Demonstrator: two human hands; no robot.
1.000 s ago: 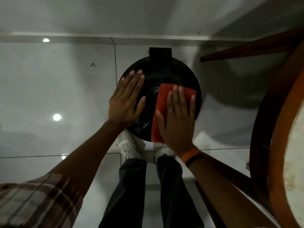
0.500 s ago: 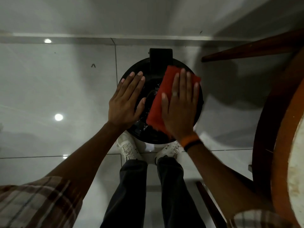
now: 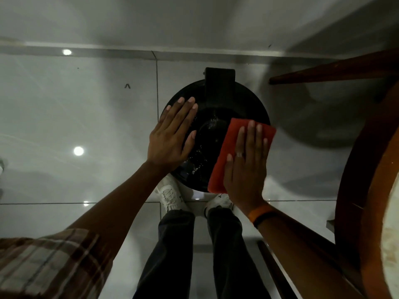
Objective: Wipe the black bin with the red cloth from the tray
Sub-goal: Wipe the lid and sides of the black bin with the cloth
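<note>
A: How will the red cloth (image 3: 226, 156) handle?

B: Soft and limp, I'd judge, and light; best pressed flat under a palm, not pinched. The right hand (image 3: 246, 167) lies on it, fingers (image 3: 250, 134) spread and flat, pinning it to the right side of the lid.

A: And the black bin (image 3: 224, 108)?

B: Round, glossy, speckled with droplets, so probably slick. It stands on the floor by the far wall, just beyond the shoes. The left hand (image 3: 170, 139) rests open on its left side, gripping nothing, apparently steadying it.
</note>
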